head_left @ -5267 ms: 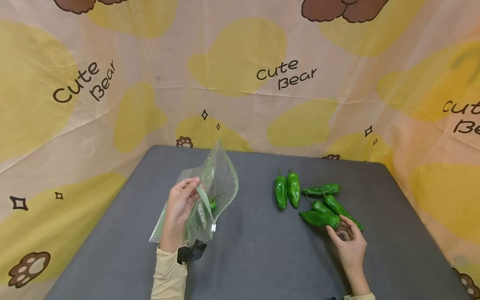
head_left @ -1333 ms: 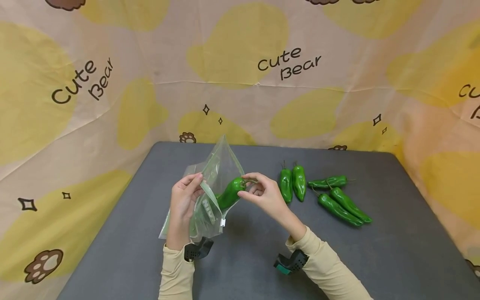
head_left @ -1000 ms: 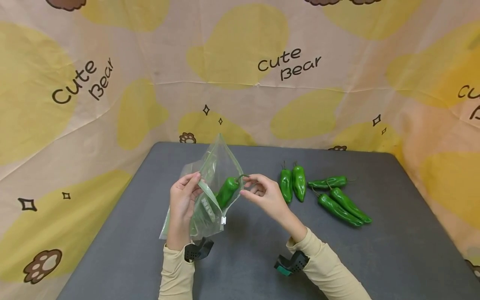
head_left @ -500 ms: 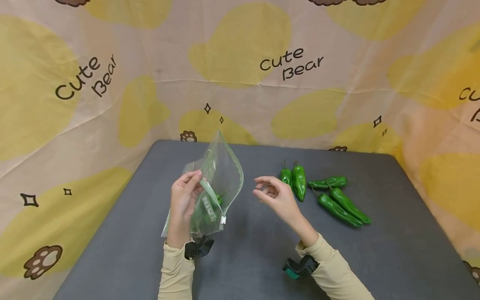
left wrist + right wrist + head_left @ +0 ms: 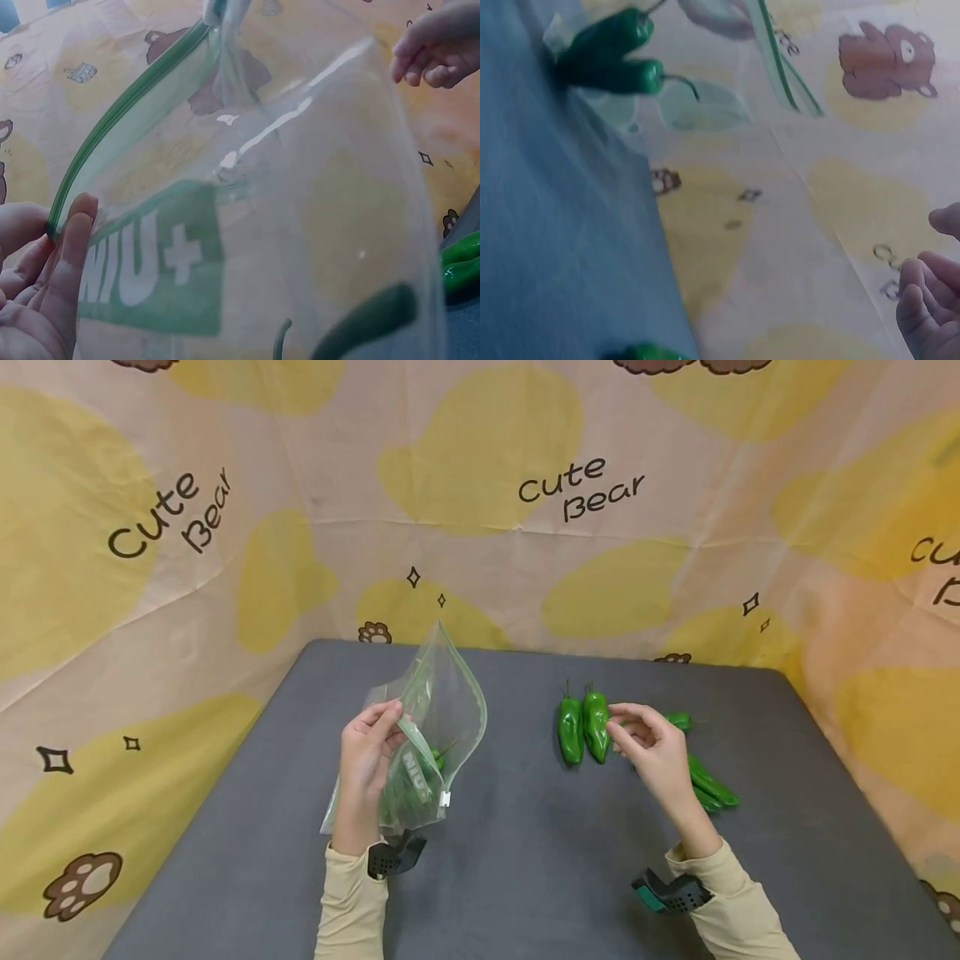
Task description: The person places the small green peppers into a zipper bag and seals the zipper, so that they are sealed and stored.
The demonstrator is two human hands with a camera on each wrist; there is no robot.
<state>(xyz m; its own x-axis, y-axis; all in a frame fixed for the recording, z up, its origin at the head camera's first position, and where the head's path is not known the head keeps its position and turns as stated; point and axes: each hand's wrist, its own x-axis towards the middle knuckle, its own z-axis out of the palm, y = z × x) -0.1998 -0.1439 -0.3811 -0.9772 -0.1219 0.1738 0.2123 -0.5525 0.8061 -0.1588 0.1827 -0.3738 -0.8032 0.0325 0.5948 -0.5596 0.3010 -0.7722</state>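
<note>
My left hand (image 5: 369,752) pinches the rim of a clear zip bag (image 5: 457,702), whose mouth gapes to the right. Green peppers lie in the lower part of the bag; one pepper (image 5: 438,760) shows near the opening. In the left wrist view the bag's green seal strip (image 5: 112,112) runs up from my left hand (image 5: 45,285). My right hand (image 5: 656,760), fingers loosely bent and holding nothing, is over the table by two upright-lying peppers (image 5: 571,731). It partly hides several other peppers (image 5: 712,783). The right wrist view shows my right hand (image 5: 930,300) at its edge.
The grey table (image 5: 517,877) is bordered by a patterned cloth (image 5: 465,460) at the back and both sides. A white slider (image 5: 446,798) sits on the bag's edge. Black devices are strapped to both wrists, one at the right wrist (image 5: 671,892).
A pepper went from my right hand into the bag and was let go. My right hand has since moved right, over to the peppers on the table. My left hand keeps its hold on the bag.
</note>
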